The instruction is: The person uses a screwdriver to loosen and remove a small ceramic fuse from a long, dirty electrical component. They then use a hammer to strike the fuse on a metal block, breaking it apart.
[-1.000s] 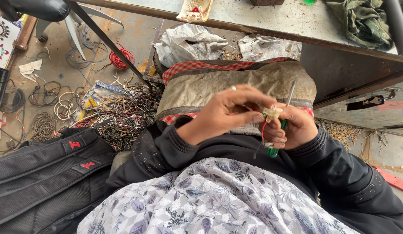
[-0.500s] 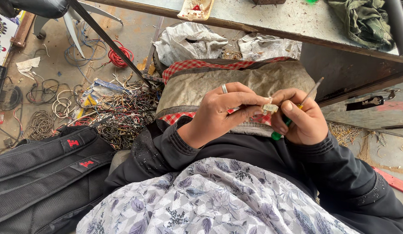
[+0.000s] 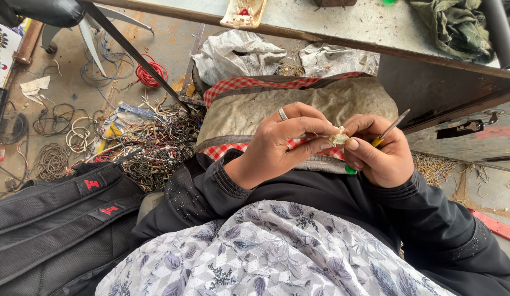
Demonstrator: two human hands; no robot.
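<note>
From the head view, the two hands have drawn together since a second ago: then the left hand [image 3: 277, 145] sat a little apart from the right and the screwdriver shaft pointed nearly straight up, whereas now the fingertips of both hands meet and the shaft leans up and to the right. The small pale part [image 3: 339, 138] that was raised above the right fist earlier now lies lower, level with the fingertips, between the two hands. The left hand's grip is narrow, thumb and forefinger pinched on the left end of the small pale part, a ring showing on one finger. The right hand [image 3: 382, 149] is closed around the screwdriver [image 3: 391, 127], its yellow collar showing just above the fingers and a green handle end peeking out below the palm; its thumb presses on the right side of the part. So the part sits touching both grips, just over a cloth bundle [image 3: 299, 104] with a red checked edge that rests on the lap. To the left, on the floor, lies a heap of tangled wires [image 3: 151, 145], and a black backpack [image 3: 52, 219] lies nearer. Above, the edge of a desk [image 3: 343, 24] carries a small tray [image 3: 243, 12].
</note>
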